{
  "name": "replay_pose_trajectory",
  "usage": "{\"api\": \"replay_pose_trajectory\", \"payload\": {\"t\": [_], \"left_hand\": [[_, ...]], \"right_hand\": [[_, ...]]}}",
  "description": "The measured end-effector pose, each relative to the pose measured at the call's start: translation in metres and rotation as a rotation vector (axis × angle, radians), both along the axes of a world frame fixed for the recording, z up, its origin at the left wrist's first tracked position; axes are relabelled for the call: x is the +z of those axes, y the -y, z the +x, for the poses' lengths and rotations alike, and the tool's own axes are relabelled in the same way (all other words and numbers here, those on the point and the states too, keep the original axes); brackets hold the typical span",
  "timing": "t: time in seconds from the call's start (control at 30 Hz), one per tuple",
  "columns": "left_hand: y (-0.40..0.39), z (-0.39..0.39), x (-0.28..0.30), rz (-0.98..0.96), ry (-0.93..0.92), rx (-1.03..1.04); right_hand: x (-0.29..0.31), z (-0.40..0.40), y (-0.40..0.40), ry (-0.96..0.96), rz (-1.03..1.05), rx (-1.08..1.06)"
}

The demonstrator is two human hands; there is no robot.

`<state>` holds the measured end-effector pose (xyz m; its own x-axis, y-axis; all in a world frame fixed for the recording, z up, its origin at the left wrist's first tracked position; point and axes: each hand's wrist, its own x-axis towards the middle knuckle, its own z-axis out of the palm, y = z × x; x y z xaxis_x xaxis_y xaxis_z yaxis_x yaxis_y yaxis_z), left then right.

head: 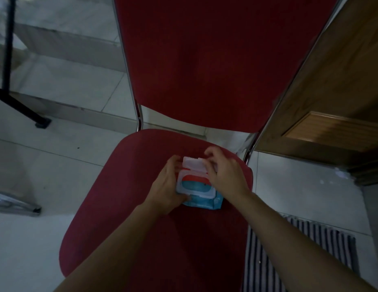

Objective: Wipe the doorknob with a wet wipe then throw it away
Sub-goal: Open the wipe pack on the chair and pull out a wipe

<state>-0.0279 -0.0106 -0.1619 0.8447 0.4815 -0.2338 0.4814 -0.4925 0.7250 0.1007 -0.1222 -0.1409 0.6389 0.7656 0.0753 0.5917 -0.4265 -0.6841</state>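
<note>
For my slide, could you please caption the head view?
Both hands open a wipes pack on a red chair.

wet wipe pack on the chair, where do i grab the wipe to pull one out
Pinch the wipe at the oval opening of the wet wipe pack, coming from above: the lid is flipped back and the opening faces up. The left hand holds the pack's left side on the red chair seat.
</note>
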Motion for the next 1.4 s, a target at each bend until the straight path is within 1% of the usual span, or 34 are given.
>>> {"api": "replay_pose_trajectory", "payload": {"t": [0.03, 0.13, 0.17, 0.23, 0.3, 0.33, 0.4, 0.43, 0.47, 0.53, 0.57, 0.63, 0.73, 0.83, 0.97, 1.2, 1.4], "left_hand": [[0.000, -0.002, 0.000, 0.007, 0.011, -0.004], [-0.003, -0.003, 0.001, 0.096, 0.005, -0.089], [-0.005, -0.002, 0.002, 0.113, -0.004, -0.117], [-0.010, 0.001, 0.005, 0.122, -0.044, -0.174], [-0.014, 0.005, 0.007, 0.082, -0.120, -0.225], [-0.015, 0.007, 0.009, 0.034, -0.142, -0.216], [-0.012, 0.010, 0.014, -0.050, -0.112, -0.108], [-0.010, 0.012, 0.015, -0.008, -0.075, -0.060], [-0.007, 0.013, 0.017, 0.099, -0.057, -0.042], [-0.001, 0.014, 0.018, 0.293, -0.080, -0.073], [0.002, 0.015, 0.019, 0.349, -0.102, -0.096], [0.008, 0.015, 0.019, 0.390, -0.144, -0.139], [0.012, 0.016, 0.018, 0.339, -0.181, -0.166], [0.015, 0.016, 0.016, 0.322, -0.167, -0.179], [0.018, 0.021, 0.019, 0.246, -0.163, -0.139], [0.021, 0.024, 0.022, 0.255, -0.127, -0.152], [0.018, 0.025, 0.019, 0.204, -0.134, -0.117]], "right_hand": [[0.002, 0.003, -0.002, -0.010, 0.013, -0.038], [-0.002, 0.003, 0.002, 0.180, 0.035, -0.103], [-0.005, 0.001, 0.005, 0.194, 0.031, -0.121], [-0.013, -0.002, 0.010, 0.112, 0.004, -0.136], [-0.018, -0.005, 0.016, 0.014, -0.018, -0.126], [-0.020, -0.007, 0.019, -0.019, -0.013, -0.108], [-0.023, -0.010, 0.024, -0.059, 0.012, -0.070], [-0.024, -0.012, 0.026, -0.072, 0.006, -0.058], [-0.024, -0.014, 0.028, -0.076, -0.011, -0.050], [-0.024, -0.017, 0.031, -0.076, -0.040, -0.038], [-0.024, -0.019, 0.032, -0.083, -0.044, -0.038], [-0.023, -0.020, 0.032, -0.089, -0.037, -0.038], [-0.024, -0.023, 0.033, -0.107, -0.027, -0.055], [-0.025, -0.025, 0.034, -0.118, -0.014, -0.079], [-0.024, -0.026, 0.034, -0.124, 0.010, -0.097], [-0.025, -0.030, 0.035, -0.164, 0.012, -0.121], [-0.022, -0.034, 0.019, -0.325, -0.049, -0.237]]}}
